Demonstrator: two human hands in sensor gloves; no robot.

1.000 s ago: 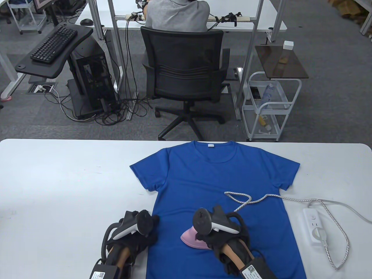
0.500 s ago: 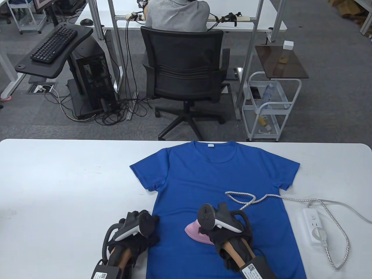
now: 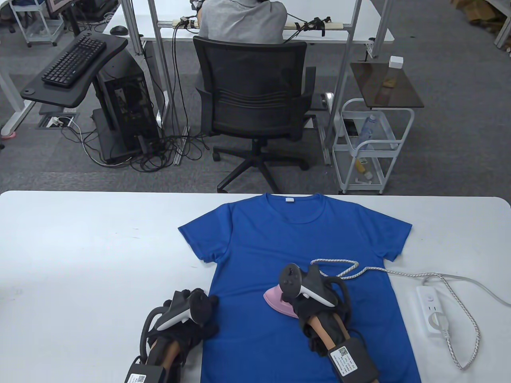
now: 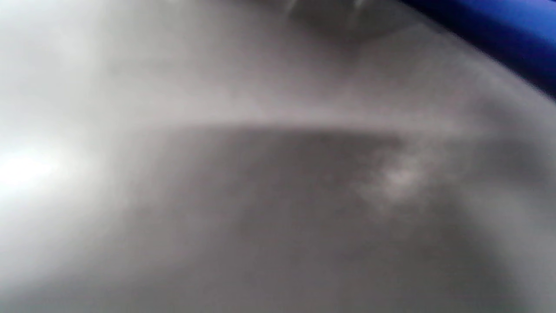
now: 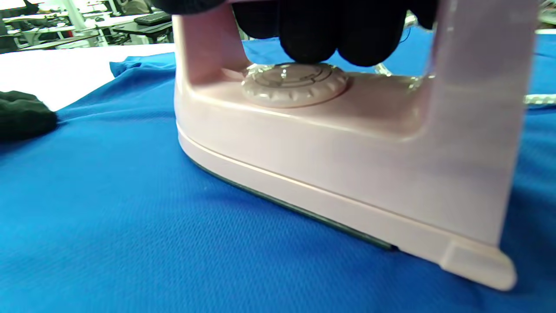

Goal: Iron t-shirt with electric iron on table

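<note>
A blue t-shirt [image 3: 295, 255] lies flat on the white table [image 3: 80, 255], collar at the far edge. My right hand [image 3: 309, 305] grips the handle of a pink electric iron [image 3: 277, 301] whose soleplate rests flat on the shirt's lower middle; in the right wrist view the gloved fingers [image 5: 312, 30] wrap the handle above the iron [image 5: 330, 143] and its dial. My left hand [image 3: 191, 319] rests on the shirt's left hem edge, fingers lying flat. The left wrist view is a blur of table with a strip of blue shirt [image 4: 499, 30].
The iron's braided cord [image 3: 351, 273] loops across the shirt's right side to a white power strip [image 3: 433, 311] on the table at the right. Beyond the far table edge stand an office chair [image 3: 255, 103] and a white cart [image 3: 371, 143].
My right hand has slid the iron up and to the right across the shirt, toward the cord loop, which bunched up. My left hand has stayed in place.
</note>
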